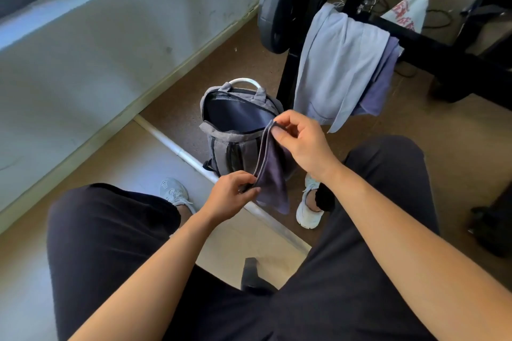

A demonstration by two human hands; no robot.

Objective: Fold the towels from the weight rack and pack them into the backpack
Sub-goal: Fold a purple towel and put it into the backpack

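Observation:
A small dark purple towel (273, 171) hangs folded between my two hands, just in front of the backpack. My right hand (302, 141) pinches its upper corner; my left hand (232, 194) grips its lower edge. The grey backpack (221, 141) stands upright on the floor with its top zipped open, showing a dark lining. A light blue towel (335, 63) and a purple towel (379, 86) under it hang over the black weight rack (432, 44) to the backpack's right.
A black weight plate (279, 8) on a chrome bar sits above the backpack. A white pipe (177, 151) runs diagonally along the floor. My legs in black trousers and pale shoes flank the bag. The wall rises on the left; cables and a white bag lie behind the rack.

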